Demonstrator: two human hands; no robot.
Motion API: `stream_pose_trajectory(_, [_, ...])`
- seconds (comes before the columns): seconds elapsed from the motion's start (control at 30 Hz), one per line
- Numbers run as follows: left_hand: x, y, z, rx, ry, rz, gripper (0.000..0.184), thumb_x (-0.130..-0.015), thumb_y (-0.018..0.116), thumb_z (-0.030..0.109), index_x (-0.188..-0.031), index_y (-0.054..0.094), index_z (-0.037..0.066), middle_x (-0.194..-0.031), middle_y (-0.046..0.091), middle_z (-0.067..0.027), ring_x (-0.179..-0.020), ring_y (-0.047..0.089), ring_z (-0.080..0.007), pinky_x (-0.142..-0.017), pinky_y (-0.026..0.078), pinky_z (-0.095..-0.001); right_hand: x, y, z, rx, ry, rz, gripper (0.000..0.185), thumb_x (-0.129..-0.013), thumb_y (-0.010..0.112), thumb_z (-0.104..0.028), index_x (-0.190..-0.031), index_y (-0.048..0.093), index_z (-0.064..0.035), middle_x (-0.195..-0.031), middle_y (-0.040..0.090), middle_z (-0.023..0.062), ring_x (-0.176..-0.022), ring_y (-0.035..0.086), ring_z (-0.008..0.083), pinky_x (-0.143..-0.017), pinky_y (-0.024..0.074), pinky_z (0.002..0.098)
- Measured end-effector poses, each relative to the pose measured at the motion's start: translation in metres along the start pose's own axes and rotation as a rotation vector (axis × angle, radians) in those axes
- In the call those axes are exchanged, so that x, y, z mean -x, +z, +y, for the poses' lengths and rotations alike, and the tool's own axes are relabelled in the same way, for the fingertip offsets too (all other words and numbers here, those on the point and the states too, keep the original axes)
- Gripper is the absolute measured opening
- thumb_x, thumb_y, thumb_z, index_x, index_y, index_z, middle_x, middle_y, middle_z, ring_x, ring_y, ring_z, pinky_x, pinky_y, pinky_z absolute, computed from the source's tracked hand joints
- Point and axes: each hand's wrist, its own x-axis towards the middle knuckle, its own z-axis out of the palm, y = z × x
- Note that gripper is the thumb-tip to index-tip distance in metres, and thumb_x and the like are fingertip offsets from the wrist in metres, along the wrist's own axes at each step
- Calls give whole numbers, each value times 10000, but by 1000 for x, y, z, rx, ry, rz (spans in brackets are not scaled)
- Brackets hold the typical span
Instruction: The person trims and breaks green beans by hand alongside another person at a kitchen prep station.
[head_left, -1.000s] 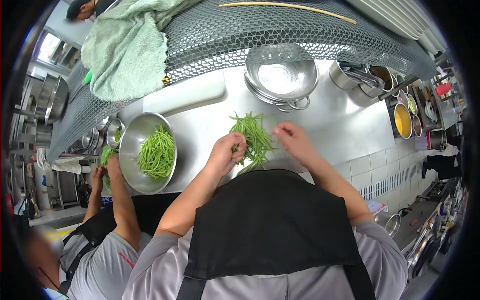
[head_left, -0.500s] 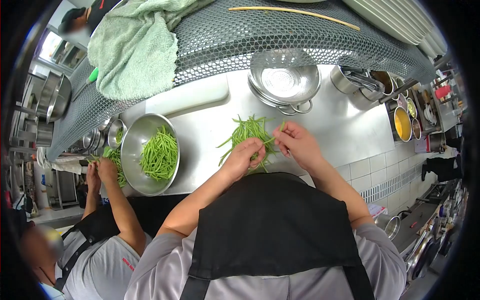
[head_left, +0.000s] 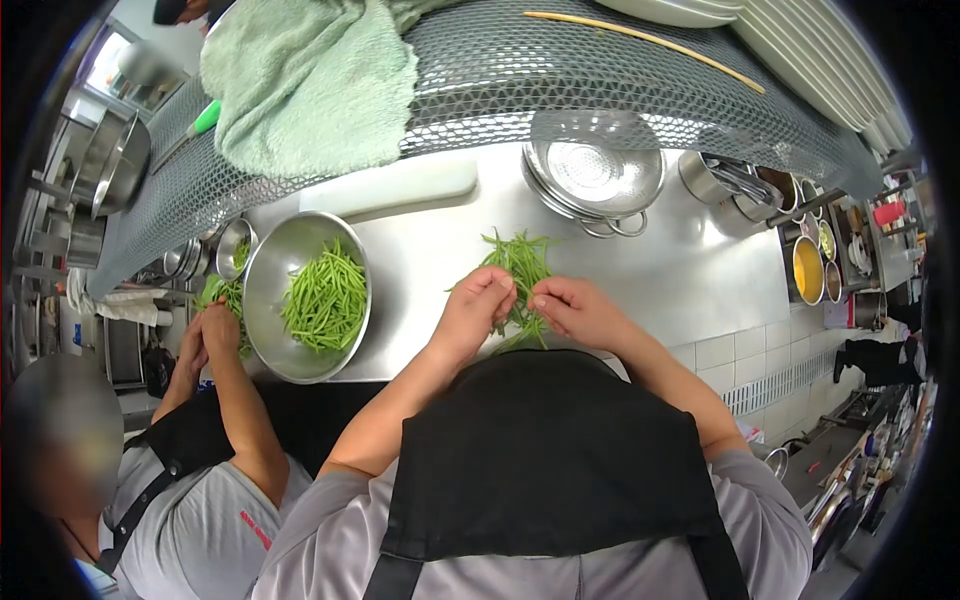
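Note:
A loose pile of green beans (head_left: 525,262) lies on the steel counter in front of me. My left hand (head_left: 478,308) is closed at the left side of the pile, its thumb and fingers pinched around a green bean that is mostly hidden. Just to the right, my right hand (head_left: 572,312) is pinched too; what lies between its fingertips is too small to make out. A narrow gap separates the two hands, above the near part of the pile. To the left stands a large steel bowl (head_left: 263,335) with many green beans (head_left: 327,298) in it.
A co-worker's hands (head_left: 208,335) are over more beans left of the bowl. Stacked steel colanders (head_left: 640,180) and a white cutting board (head_left: 400,192) sit at the back. Overhead, a mesh-covered shelf (head_left: 470,95) carries a green towel (head_left: 305,95) and plates (head_left: 815,60).
My hands have moved slightly down and the right fingers have curled in. The bean that spanned my fingertips no longer shows clearly. The view has shifted slightly.

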Motion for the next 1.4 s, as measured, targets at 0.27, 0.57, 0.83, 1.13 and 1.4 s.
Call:
stream_pose_trajectory(0.27, [6, -27, 14, -496, 347, 164, 150, -962, 508, 130, -867, 578, 38, -675, 519, -2, -572, 408, -74, -537, 335, -207, -10, 3, -3, -220, 155, -268, 192, -975, 491, -199, -952, 596, -40, -634, 499, -22, -550, 453, 71, -507, 381, 213])
stream_pose_trajectory(0.57, [18, -68, -41, 621, -154, -99, 220, -846, 452, 167, -687, 499, 23, -598, 438, -57, -445, 316, -109, -443, 264, -245, -68, 7, -82, 1101, -258, -72, 200, -863, 582, -203, -852, 622, -7, -807, 638, 175, -736, 617, 344, -661, 459, 457])
stream_pose_trajectory(0.83, [25, -68, -37, 695, -94, -172, 275, -816, 468, 220, -605, 435, 48, -571, 410, -57, -457, 316, -124, -434, 264, -253, -147, -8, -34, 1005, -366, 228, 195, -830, 603, -192, -959, 611, -46, -957, 606, 169, -927, 600, 350, -822, 487, 428])
stream_pose_trajectory(1.13, [23, -72, -28, 726, -63, -124, 341, -893, 474, 239, -604, 430, 63, -571, 406, -45, -478, 326, -112, -448, 268, -238, -129, -25, 53, 1129, -82, 174, 113, -809, 630, -177, -849, 637, -72, -924, 598, 111, -873, 605, 316, -774, 495, 427])
stream_pose_trajectory(1.4, [9, -74, -19, 683, -73, -137, 226, -892, 475, 229, -796, 509, 27, -694, 444, -54, -507, 345, -109, -469, 291, -240, -91, -35, 5, 536, -276, 360, 78, -787, 677, -106, -825, 641, -47, -783, 546, 49, -659, 529, 154, -611, 446, 286])
